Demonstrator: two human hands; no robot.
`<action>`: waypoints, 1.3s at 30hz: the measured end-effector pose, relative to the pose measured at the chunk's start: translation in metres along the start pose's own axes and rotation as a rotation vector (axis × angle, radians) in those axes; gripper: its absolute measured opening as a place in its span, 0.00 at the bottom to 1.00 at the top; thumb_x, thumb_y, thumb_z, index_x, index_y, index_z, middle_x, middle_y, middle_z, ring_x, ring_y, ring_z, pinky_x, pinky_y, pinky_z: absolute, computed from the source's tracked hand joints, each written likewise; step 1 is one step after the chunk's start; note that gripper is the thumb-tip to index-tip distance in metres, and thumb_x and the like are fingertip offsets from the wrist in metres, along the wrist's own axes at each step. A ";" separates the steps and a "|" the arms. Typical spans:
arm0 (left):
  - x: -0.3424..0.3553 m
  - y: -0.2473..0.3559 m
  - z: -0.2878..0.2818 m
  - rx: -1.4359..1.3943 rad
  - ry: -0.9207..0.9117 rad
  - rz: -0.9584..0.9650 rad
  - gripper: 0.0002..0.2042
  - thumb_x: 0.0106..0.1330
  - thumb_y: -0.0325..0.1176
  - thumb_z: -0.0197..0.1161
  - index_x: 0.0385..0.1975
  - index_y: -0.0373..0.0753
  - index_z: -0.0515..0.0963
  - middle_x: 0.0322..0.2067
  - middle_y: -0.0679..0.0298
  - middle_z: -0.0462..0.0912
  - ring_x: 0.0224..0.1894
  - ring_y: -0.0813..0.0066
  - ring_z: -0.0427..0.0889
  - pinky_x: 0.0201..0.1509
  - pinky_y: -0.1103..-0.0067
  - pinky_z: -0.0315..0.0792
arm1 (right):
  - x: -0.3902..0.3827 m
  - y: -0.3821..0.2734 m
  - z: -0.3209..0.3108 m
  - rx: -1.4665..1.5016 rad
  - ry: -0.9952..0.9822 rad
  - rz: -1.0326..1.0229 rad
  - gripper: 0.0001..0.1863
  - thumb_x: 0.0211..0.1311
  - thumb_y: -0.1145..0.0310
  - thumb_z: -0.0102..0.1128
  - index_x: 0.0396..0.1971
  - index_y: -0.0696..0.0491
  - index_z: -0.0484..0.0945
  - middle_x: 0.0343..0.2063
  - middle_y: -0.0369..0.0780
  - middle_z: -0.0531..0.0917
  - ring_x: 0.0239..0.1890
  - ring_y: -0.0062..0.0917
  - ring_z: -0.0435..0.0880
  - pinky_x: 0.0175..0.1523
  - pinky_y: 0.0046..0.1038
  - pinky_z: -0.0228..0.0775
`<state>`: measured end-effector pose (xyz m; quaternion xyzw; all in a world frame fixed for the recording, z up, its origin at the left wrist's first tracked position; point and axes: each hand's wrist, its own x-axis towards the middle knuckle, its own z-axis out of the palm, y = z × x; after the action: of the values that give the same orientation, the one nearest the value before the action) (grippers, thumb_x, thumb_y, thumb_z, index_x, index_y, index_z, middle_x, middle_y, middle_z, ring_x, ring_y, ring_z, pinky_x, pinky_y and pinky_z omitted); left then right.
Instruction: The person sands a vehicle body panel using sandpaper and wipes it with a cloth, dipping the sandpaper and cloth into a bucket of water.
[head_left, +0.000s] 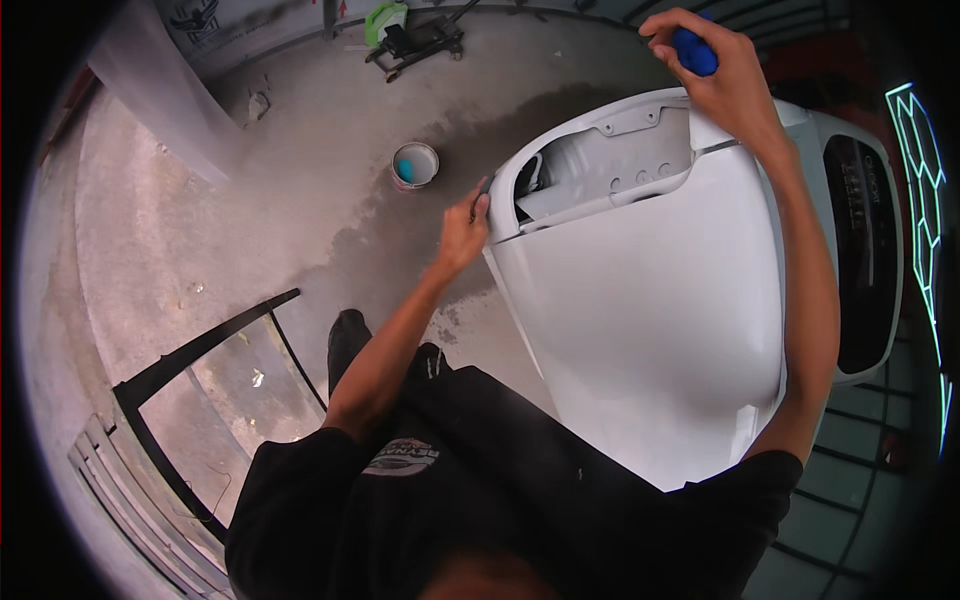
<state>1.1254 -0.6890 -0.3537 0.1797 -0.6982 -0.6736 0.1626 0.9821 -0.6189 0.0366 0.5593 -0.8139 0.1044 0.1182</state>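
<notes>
In front of me stands a white car body (pixel 640 330), with an open recess (pixel 610 165) at its far corner where bare panel and a dark wire bundle show. My left hand (pixel 463 232) is at the left edge of that corner, fingers closed round a small flat grey piece (pixel 485 187) pressed near the edge; its kind is unclear. Up at the right, my right hand (pixel 722 80) is raised over the car's far side. Its fingers curl round a blue, rounded, soft-looking thing (pixel 692 52), partly hidden by the hand.
A bucket (pixel 416 165) with something blue inside stands on the wet-patched concrete floor. Beyond it is a wheeled jack-like tool (pixel 415 45) with a green part. A black metal frame (pixel 215 335) lies at the left. The car's dark rear window (pixel 860 250) is at the right.
</notes>
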 end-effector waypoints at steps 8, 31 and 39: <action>0.008 0.001 0.012 -0.127 -0.090 -0.085 0.20 0.75 0.34 0.52 0.63 0.35 0.71 0.58 0.42 0.76 0.47 0.50 0.85 0.53 0.70 0.76 | 0.023 -0.018 0.065 -0.528 -0.405 -0.011 0.19 0.63 0.53 0.60 0.22 0.53 0.87 0.18 0.43 0.82 0.21 0.38 0.82 0.27 0.34 0.74; 0.087 0.002 -0.019 -0.073 -0.390 -0.159 0.17 0.76 0.33 0.50 0.58 0.32 0.74 0.36 0.41 0.84 0.38 0.48 0.86 0.42 0.64 0.78 | 0.000 -0.062 0.088 -0.528 -0.474 0.261 0.07 0.54 0.66 0.69 0.23 0.50 0.81 0.26 0.36 0.82 0.24 0.29 0.82 0.23 0.32 0.74; 0.103 -0.010 -0.012 -0.213 -0.357 0.018 0.18 0.76 0.28 0.48 0.61 0.27 0.70 0.57 0.40 0.75 0.58 0.43 0.77 0.62 0.68 0.74 | -0.012 -0.033 -0.016 -0.727 -0.135 0.067 0.05 0.51 0.73 0.69 0.26 0.53 0.80 0.37 0.40 0.82 0.40 0.35 0.80 0.41 0.34 0.72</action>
<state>1.0402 -0.7478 -0.3651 0.0328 -0.6424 -0.7633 0.0602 1.0184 -0.6151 0.0495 0.4594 -0.8216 -0.2249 0.2516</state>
